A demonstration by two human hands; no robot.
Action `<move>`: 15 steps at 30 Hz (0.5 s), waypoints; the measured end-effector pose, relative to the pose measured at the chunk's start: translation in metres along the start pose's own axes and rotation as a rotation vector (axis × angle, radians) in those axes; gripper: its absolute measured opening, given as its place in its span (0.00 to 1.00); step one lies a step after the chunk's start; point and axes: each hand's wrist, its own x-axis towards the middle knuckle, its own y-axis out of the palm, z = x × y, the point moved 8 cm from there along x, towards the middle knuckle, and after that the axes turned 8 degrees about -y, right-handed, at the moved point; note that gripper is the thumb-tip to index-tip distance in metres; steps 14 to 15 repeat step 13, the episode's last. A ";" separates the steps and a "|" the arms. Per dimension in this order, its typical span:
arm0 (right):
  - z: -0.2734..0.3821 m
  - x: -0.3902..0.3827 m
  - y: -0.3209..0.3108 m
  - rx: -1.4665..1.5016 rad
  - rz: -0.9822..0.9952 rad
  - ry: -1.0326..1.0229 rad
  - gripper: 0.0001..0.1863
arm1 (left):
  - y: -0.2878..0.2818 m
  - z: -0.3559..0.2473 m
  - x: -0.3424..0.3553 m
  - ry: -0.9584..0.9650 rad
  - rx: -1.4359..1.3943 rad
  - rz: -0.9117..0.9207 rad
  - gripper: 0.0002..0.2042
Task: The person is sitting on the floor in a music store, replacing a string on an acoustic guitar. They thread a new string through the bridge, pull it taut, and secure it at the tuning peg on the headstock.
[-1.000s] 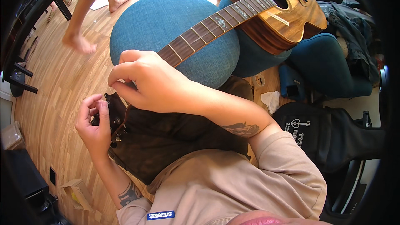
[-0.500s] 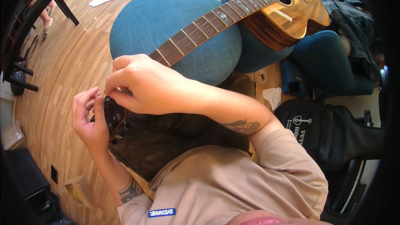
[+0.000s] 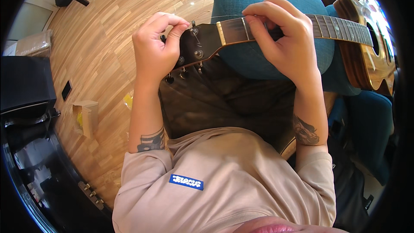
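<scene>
An acoustic guitar (image 3: 366, 56) lies across my front, its body at the far right and its dark headstock (image 3: 199, 39) toward the left. My left hand (image 3: 156, 39) is closed in a pinch beside the tuning pegs on the headstock's far edge; what sits between its fingertips is too small to make out. Above the first frets of the fretboard (image 3: 235, 31), my right hand (image 3: 286, 39) pinches a thin guitar string (image 3: 224, 17). That string runs faintly from its fingertips toward the headstock. No other strings show on the neck.
A round blue stool (image 3: 267, 67) supports the neck, with more blue seating (image 3: 368, 121) at the right. On the wooden floor to the left are a phone (image 3: 66, 90) and an open cardboard box (image 3: 88, 118). A black case (image 3: 56, 168) stands at the lower left.
My right hand has left the headstock and moved right, over the first frets. My left hand stays by the pegs, its fingers now pinched. The view has swung left.
</scene>
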 end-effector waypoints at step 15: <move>0.000 -0.002 0.013 0.000 0.054 0.008 0.03 | 0.002 0.004 0.001 -0.041 -0.020 0.052 0.01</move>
